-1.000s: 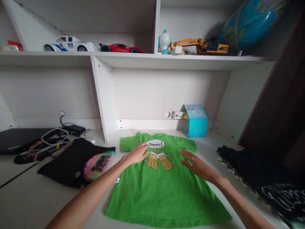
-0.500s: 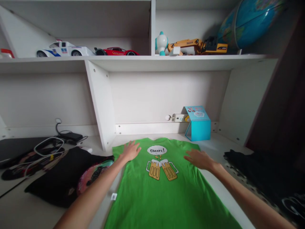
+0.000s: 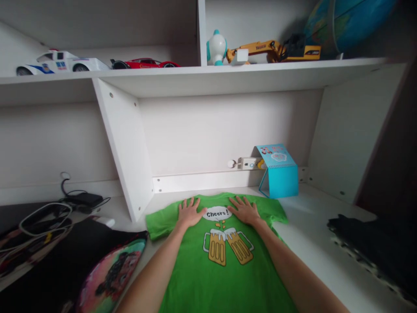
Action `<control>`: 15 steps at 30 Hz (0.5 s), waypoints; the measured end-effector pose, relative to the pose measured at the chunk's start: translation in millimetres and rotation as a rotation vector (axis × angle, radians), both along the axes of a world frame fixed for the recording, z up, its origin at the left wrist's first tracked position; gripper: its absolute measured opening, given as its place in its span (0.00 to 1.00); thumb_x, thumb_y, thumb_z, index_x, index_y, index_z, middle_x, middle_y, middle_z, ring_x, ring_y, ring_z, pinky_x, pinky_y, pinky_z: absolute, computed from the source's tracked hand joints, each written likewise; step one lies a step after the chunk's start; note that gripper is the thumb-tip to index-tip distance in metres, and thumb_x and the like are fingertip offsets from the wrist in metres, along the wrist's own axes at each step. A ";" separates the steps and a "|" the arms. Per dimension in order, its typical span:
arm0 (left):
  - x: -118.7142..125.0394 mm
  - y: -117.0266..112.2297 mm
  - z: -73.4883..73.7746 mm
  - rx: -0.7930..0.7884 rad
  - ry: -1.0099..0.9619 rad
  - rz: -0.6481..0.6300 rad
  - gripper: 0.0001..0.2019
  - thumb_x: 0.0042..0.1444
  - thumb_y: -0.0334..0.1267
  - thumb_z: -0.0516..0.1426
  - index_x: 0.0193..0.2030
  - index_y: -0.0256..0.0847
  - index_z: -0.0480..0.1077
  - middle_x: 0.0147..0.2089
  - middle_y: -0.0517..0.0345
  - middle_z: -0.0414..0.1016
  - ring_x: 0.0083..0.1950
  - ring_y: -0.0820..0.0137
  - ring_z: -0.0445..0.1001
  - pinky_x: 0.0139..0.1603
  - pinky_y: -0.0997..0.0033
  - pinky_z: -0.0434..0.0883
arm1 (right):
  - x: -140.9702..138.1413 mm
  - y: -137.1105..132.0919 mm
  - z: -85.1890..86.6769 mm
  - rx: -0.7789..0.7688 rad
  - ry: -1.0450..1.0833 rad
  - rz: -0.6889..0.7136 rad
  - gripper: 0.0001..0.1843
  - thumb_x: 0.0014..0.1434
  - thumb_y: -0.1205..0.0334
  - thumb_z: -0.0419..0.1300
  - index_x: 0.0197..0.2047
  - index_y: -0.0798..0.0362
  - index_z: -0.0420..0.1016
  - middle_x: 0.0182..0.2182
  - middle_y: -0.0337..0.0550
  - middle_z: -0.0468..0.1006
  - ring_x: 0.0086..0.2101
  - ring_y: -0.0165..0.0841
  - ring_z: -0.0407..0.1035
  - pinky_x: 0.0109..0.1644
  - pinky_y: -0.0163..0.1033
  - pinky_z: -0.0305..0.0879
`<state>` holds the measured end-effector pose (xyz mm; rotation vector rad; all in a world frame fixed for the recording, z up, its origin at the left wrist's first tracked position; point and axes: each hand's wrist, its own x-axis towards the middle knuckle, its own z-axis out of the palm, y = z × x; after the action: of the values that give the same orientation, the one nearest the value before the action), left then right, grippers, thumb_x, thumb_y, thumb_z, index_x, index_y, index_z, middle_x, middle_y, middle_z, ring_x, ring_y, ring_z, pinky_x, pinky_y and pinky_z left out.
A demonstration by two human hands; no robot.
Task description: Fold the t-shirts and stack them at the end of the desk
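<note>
A green T-shirt lies spread on the white desk, its collar toward the back and its lower end cut off by the bottom of the view. Printed on its chest are a "Cheers!" bubble and two beer mugs. My left hand rests flat on the shirt's upper left chest, fingers spread, thumb at the bubble's edge. Flat on the upper right chest lies my right hand, its fingers also spread and reaching to the bubble's other edge. Both short sleeves stick out sideways beyond my hands.
Black printed fabric and tangled cables lie on the left. A blue desk calendar stands at the back right, beside a power strip. Dark folded cloth lies at right. Above, a shelf carries toys and a globe.
Both hands have moved inward from the shoulder areas onto the chest, beside the bubble. The sleeves now show spread outward. The camera view has shifted closer.
</note>
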<state>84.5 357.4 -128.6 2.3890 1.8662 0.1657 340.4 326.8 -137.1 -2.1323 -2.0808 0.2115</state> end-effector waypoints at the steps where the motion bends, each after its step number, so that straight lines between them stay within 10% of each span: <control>1: 0.5 1.2 -1.4 0.000 0.004 0.001 0.39 0.50 0.68 0.32 0.66 0.54 0.37 0.68 0.64 0.31 0.66 0.51 0.30 0.62 0.43 0.37 | 1.7 3.1 -1.7 -0.004 0.001 0.004 0.36 0.56 0.34 0.32 0.64 0.37 0.40 0.64 0.35 0.40 0.61 0.47 0.33 0.57 0.64 0.35; 15: 5.1 -27.9 2.9 -0.009 0.009 0.034 0.37 0.51 0.66 0.31 0.66 0.52 0.37 0.68 0.63 0.30 0.66 0.51 0.29 0.62 0.42 0.36 | 3.5 -12.3 -4.5 0.016 -0.008 0.055 0.36 0.55 0.33 0.32 0.64 0.38 0.41 0.64 0.35 0.40 0.62 0.45 0.33 0.58 0.62 0.33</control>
<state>89.6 329.5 -125.7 2.3575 1.9075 0.1483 343.9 314.5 -141.6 -2.0719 -2.1397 0.1926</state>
